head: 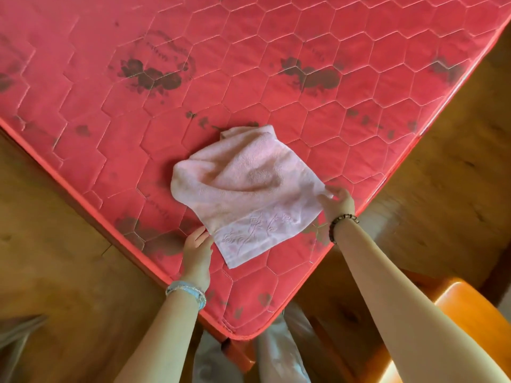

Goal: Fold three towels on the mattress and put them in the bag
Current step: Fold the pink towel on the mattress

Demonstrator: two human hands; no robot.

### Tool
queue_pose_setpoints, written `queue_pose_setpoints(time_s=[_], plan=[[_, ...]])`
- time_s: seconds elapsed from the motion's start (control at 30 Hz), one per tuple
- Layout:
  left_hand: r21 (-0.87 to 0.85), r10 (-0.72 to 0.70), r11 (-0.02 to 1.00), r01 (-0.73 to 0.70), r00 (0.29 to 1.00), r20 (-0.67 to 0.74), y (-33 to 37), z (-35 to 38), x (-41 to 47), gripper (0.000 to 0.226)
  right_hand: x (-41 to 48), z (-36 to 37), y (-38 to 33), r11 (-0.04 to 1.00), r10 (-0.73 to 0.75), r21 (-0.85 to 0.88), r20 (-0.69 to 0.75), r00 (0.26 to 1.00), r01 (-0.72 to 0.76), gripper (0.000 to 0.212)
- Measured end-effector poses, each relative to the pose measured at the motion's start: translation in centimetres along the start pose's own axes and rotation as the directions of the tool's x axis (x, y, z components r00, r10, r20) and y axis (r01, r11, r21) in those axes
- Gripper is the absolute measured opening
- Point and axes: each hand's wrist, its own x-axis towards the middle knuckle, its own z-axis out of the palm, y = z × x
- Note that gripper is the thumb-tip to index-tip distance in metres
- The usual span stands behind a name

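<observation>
A pale pink towel (pixel 246 189) is spread, rumpled, on the red quilted mattress (pixel 276 78) near its corner. Its near-left edge is pinched in the left hand (pixel 197 251), grip closed on cloth; its right corner is clamped by the right hand (pixel 338 203).

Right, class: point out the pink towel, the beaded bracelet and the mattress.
pink towel (pixel 243 186), head view, middle of the cloth.
beaded bracelet (pixel 341 219), head view, beads across the right wrist.
mattress (pixel 249 64), head view, bare quilted top.
</observation>
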Motion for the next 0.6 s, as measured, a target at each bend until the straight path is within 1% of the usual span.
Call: queue_pose_setpoints(time_s=[0.13,0.23,0.33,0.4,0.47,0.5,0.57,0.6], plan=[[-0.005,-0.024,1.000,0.025,0.999,0.028,-0.5,0.3,0.0,0.028,1.5,-0.1,0.4,0.997,0.076,0.023,-0.044,0.996,-0.076,0.040],[-0.019,-0.045,0.999,0.047,0.996,0.083,-1.1,0.3,-0.2,0.027,2.1,-0.3,0.9,0.993,0.112,0.038,-0.002,0.994,-0.112,0.037],[-0.052,-0.066,0.996,0.071,0.994,0.084,-1.9,0.3,-0.5,0.030,2.1,-0.3,1.4,0.984,0.156,0.087,-0.003,0.988,-0.155,0.034],[-0.078,-0.091,0.992,0.099,0.991,0.099,-2.3,0.3,-0.9,0.028,1.9,-0.3,1.3,0.976,0.187,0.114,0.004,0.982,-0.186,0.032],[-0.096,-0.096,0.989,0.109,0.986,0.135,-2.3,0.3,-1.4,0.020,1.7,-0.3,1.2,0.948,0.236,0.206,0.061,0.970,-0.244,0.030],[-0.110,-0.086,0.989,0.102,0.985,0.148,-2.2,0.3,-1.8,0.017,1.4,-0.3,1.1,0.921,0.261,0.271,0.103,0.960,-0.279,0.024],[-0.146,-0.047,0.987,0.071,0.986,0.161,-1.5,0.2,-2.6,0.019,0.4,-0.5,0.4,0.854,0.298,0.388,0.182,0.937,-0.347,0.013],[-0.160,-0.021,0.986,0.049,0.985,0.170,-1.1,0.0,-3.0,0.023,-0.3,-0.7,0.0,0.813,0.313,0.442,0.218,0.925,-0.379,0.016]])
